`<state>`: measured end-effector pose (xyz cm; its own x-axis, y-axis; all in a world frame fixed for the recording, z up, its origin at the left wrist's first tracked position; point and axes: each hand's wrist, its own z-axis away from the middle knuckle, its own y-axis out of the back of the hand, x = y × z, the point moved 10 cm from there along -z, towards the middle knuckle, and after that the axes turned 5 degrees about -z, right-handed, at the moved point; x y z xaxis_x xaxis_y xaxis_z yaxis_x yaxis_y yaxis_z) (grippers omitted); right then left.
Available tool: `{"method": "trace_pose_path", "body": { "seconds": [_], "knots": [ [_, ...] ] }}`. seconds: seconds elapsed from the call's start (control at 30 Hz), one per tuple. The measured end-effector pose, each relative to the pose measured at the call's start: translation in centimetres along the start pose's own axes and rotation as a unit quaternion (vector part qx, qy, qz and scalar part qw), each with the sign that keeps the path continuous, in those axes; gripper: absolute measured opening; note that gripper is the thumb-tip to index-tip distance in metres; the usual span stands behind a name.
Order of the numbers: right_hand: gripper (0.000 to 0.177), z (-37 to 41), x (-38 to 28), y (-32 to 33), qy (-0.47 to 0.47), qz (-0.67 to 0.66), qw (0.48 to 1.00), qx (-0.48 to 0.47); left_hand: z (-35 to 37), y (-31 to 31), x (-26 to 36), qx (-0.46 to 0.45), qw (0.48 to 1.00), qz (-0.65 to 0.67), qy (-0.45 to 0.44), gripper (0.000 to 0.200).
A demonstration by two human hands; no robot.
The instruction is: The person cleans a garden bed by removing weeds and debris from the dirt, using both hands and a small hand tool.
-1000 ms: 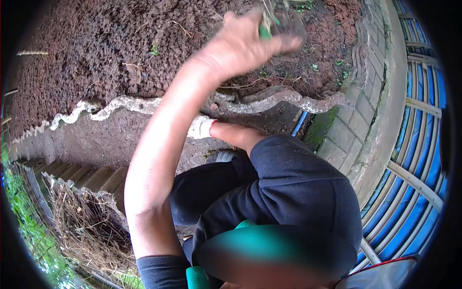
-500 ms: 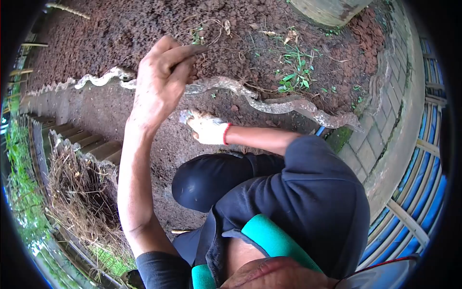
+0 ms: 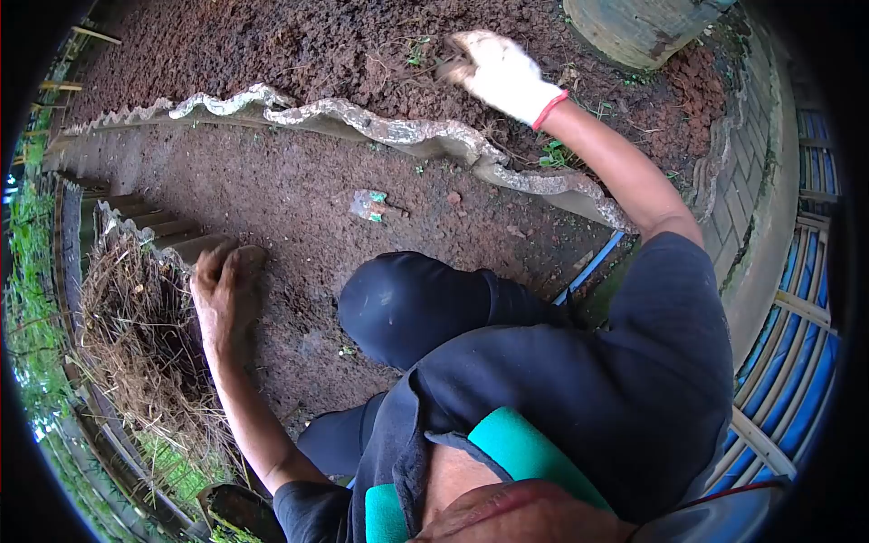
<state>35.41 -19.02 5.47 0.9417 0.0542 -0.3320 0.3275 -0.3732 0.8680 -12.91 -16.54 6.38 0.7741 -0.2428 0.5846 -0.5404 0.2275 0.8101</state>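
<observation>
My left hand [image 3: 222, 290] is bare and soiled. It rests fingers-down on the dirt ground beside a heap of dry grass and roots [image 3: 136, 344]; I see nothing in it. My right hand [image 3: 498, 68], in a white glove with a red cuff, reaches over the wavy corrugated edging sheet [image 3: 380, 127] into the raised soil bed [image 3: 299, 45]. Its fingers curl at the soil near small green weeds [image 3: 552, 154]; whether it grips anything is hidden by blur. My dark-clad knee [image 3: 407, 303] sits between the two arms.
A small crumpled wrapper [image 3: 368, 204] lies on the ground below the edging. A grey pot or trunk base [image 3: 634, 27] stands at the top right. A brick curb [image 3: 742, 181] and blue slatted panels [image 3: 797, 362] run down the right. Corrugated sheeting [image 3: 136, 235] borders the grass heap.
My left hand has dropped from the soil bed down to the ground by the grass heap. My gloved right hand has risen from the ground up over the edging into the bed.
</observation>
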Motion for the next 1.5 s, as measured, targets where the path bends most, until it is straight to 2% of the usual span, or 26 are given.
{"method": "trace_pose_path", "body": {
  "seconds": [0.03, 0.07, 0.1, 0.17, 0.23, 0.27, 0.3, 0.37, 0.43, 0.5, 0.57, 0.67, 0.7, 0.83, 0.9, 0.93, 0.97, 1.03, 1.07, 1.17, 1.23, 1.3, 1.37, 1.4, 1.43, 1.5],
  "knots": [
    [0.040, -0.5, 1.5, 0.2, -0.047, -0.082, 0.993, -0.076, 1.2, 0.3, -2.3, 0.008, 1.000, -0.017, -0.001, 0.027],
    [0.029, -0.5, 0.9, 4.3, -0.019, 0.001, 1.000, 0.002, 3.0, 0.8, -5.1, 0.015, 0.998, -0.006, 0.062, 0.027],
    [0.026, 0.3, 1.7, 7.6, -0.028, -0.001, 0.998, 0.065, 5.5, 1.3, -8.1, 0.015, 0.992, 0.004, 0.124, 0.027],
    [0.028, 2.5, 5.7, 11.2, -0.065, 0.099, 0.991, 0.068, 9.9, 2.3, -17.2, 0.042, 0.985, 0.014, 0.165, 0.028],
    [0.030, 5.1, 6.5, 10.0, -0.062, 0.195, 0.968, -0.143, 15.5, 2.3, -25.0, 0.028, 0.947, 0.070, 0.313, 0.027],
    [0.032, 7.8, 7.7, 8.9, -0.151, 0.219, 0.909, -0.322, 17.5, 1.9, -27.4, 0.020, 0.943, 0.088, 0.319, 0.027],
    [0.031, 9.6, 7.6, 9.5, -0.224, 0.224, 0.867, -0.385, 19.1, 1.2, -29.5, 0.014, 0.940, 0.107, 0.325, 0.028],
    [0.031, 9.7, 8.4, 10.1, -0.077, 0.235, 0.953, -0.175, 21.4, 0.2, -32.4, 0.020, 0.928, 0.124, 0.350, 0.027],
    [0.021, 9.1, 3.5, 11.9, -0.053, 0.208, 0.977, 0.000, 22.0, -0.6, -33.0, 0.019, 0.914, 0.143, 0.379, 0.025],
    [0.032, 10.2, 1.2, 7.9, 0.063, 0.181, 0.980, -0.056, 20.7, -2.1, -31.4, 0.006, 0.909, 0.137, 0.394, 0.024],
    [0.038, 13.0, 4.3, 4.5, 0.066, 0.137, 0.982, -0.116, 20.2, -3.7, -32.6, 0.002, 0.913, 0.155, 0.378, 0.025],
    [0.034, 14.5, 12.0, 6.3, -0.148, 0.064, 0.978, -0.134, 22.6, -4.1, -33.2, 0.020, 0.898, 0.161, 0.408, 0.025],
    [0.033, 15.2, 14.2, 6.8, -0.237, 0.049, 0.953, -0.183, 23.3, -4.2, -34.1, 0.035, 0.896, 0.195, 0.397, 0.024],
    [0.038, 17.6, 21.7, 9.2, -0.293, 0.117, 0.927, -0.201, 27.9, -6.5, -37.1, 0.046, 0.861, 0.213, 0.460, 0.022],
    [0.040, 16.4, 19.3, 10.7, -0.325, -0.038, 0.922, -0.208, 30.0, -7.5, -38.5, 0.069, 0.845, 0.196, 0.493, 0.021],
    [0.039, 14.7, 17.0, 11.5, -0.265, -0.105, 0.935, -0.210, 30.6, -8.1, -38.5, 0.064, 0.842, 0.197, 0.497, 0.022],
    [0.038, 13.5, 14.6, 13.4, -0.295, -0.142, 0.926, -0.186, 31.0, -8.3, -38.4, 0.057, 0.841, 0.195, 0.501, 0.024],
    [0.041, 11.7, 14.4, 16.1, -0.252, -0.028, 0.956, -0.147, 30.7, -8.3, -38.2, 0.055, 0.849, 0.184, 0.492, 0.025],
    [0.041, 10.9, 13.1, 17.6, -0.210, 0.147, 0.962, -0.092, 30.4, -8.3, -38.1, 0.063, 0.854, 0.175, 0.486, 0.025],
    [0.038, 9.8, 11.7, 15.8, -0.146, 0.272, 0.951, -0.033, 29.6, -8.5, -37.8, 0.047, 0.867, 0.146, 0.475, 0.037],
    [0.038, 9.7, 11.4, 13.1, -0.125, 0.232, 0.965, 0.010, 29.3, -8.5, -37.4, 0.023, 0.878, 0.134, 0.460, 0.038],
    [0.043, 10.0, 6.9, 8.0, -0.145, 0.111, 0.964, -0.192, 29.4, -8.6, -37.0, 0.019, 0.876, 0.169, 0.451, 0.039],
    [0.047, 11.6, 6.3, 3.7, -0.062, 0.034, 0.952, -0.299, 29.3, -7.7, -36.4, 0.039, 0.894, 0.122, 0.430, 0.034],
    [0.050, 10.4, 4.0, 4.6, -0.116, -0.020, 0.916, -0.384, 28.5, -7.8, -37.6, 0.011, 0.927, 0.051, 0.372, 0.032],
    [0.044, 9.3, 4.3, 6.8, -0.058, 0.096, 0.962, -0.248, 29.1, -8.0, -39.7, -0.017, 0.945, -0.020, 0.326, 0.031],
    [0.033, 7.1, 0.5, 11.4, -0.108, 0.318, 0.932, -0.136, 28.9, -10.9, -40.2, -0.101, 0.944, -0.295, 0.109, 0.028]
  ]
}}
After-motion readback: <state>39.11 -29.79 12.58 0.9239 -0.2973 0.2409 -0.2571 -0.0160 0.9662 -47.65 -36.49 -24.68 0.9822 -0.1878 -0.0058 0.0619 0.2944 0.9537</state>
